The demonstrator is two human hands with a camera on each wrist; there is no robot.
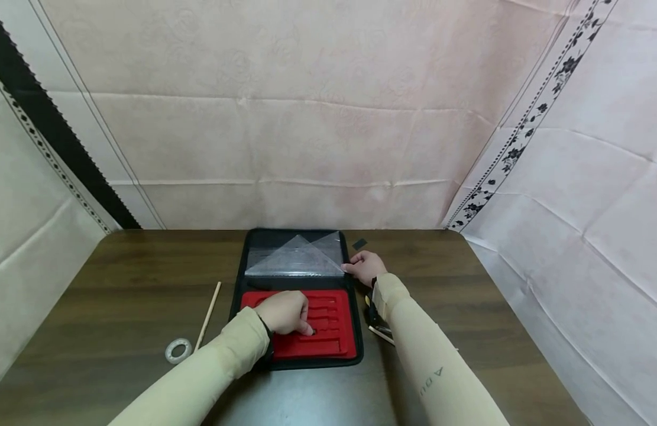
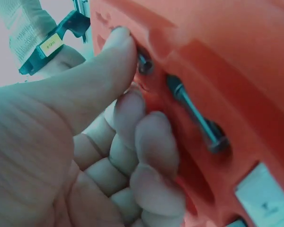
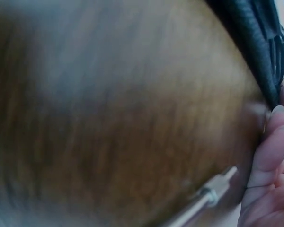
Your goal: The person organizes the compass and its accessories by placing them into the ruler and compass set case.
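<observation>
A black case (image 1: 298, 362) lies open on the table, its red molded insert (image 1: 333, 349) at the near side. My left hand (image 1: 287, 312) is over that insert with fingers curled. In the left wrist view, thumb and index finger pinch a small metal cylinder (image 2: 144, 64) at a recess. Beside them, a metal rod with dark ends (image 2: 199, 116) sits in its slot. At the case's far right edge, my right hand (image 1: 364, 267) grips the rim. The right wrist view has its fingertips (image 3: 277, 118) against the black edge.
Clear plastic film (image 1: 296, 260) covers the case's far half. Left of the case are a wooden stick (image 1: 208, 313) and a tape roll (image 1: 178, 351). A small dark piece (image 1: 359, 244) lies at the back right. A metal-tipped tool (image 3: 213, 189) lies near my right hand.
</observation>
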